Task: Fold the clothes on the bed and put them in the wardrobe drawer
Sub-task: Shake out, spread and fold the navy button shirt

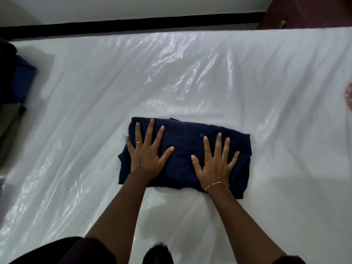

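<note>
Folding of the dark navy cloth garment (182, 155) looks all but finished: it lies as a compact, roughly rectangular bundle on the bed covered in glossy clear plastic sheeting (190, 77), with a small button showing on its top layer between the two hands. The left hand (147, 155) rests flat on the left half of the bundle, fingers spread wide and palm down, a thin ring on one finger. The right hand (216, 164) lies flat on the right half in the same way, fingers apart, a gold bracelet at the wrist. Neither grip is closed on anything; both are open and pressing, which I take as smoothing the last fold flat.

Away to the left of the left hand, well apart from it at the bed's edge, sits a stack of dark and blue fabric (17, 80); whether those pieces are already folded or waiting, I cannot tell, since only part of them shows. Far to the right of the right hand a small pink patterned object (348, 96) peeks in at the frame's edge, too cut off to identify.

What is left, by my reading: lifting this bundle and carrying it to the wardrobe drawer, which is not in view.
</note>
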`<state>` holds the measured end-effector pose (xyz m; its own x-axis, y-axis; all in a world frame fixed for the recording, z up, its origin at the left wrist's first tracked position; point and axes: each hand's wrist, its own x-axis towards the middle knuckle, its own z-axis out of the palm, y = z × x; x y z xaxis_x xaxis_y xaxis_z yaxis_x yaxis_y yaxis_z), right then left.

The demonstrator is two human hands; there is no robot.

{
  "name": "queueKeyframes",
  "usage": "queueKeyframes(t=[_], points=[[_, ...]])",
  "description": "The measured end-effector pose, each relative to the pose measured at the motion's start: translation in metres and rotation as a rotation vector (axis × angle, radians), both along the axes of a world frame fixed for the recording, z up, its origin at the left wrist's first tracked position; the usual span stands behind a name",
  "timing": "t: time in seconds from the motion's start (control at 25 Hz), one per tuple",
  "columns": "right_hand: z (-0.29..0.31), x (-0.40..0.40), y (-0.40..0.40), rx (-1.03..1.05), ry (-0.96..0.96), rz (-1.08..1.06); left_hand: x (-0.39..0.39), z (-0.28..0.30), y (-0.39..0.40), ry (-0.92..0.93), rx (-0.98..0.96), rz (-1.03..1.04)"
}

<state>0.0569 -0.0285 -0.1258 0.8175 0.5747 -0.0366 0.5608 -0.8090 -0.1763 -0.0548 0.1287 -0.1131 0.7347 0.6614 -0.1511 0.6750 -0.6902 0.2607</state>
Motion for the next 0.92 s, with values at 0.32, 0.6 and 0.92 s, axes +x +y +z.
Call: queueKeyframes(t=[0.32, 0.6, 0.92], points=[[0.002, 0.003, 0.004, -0.017, 0.0, 0.02, -0.006, 0.034, -0.002, -0.338, -0.074, 0.542], [0.031, -0.013, -0.004, -0.15, 0.219, -0.029, -0.04, 0.066, 0.004, -0.311, -0.984, 0.708], [0.101, -0.131, 0.052, 0.273, 0.786, -0.171, -0.14, 0.153, 0.018, -0.69, -1.52, 0.808]])
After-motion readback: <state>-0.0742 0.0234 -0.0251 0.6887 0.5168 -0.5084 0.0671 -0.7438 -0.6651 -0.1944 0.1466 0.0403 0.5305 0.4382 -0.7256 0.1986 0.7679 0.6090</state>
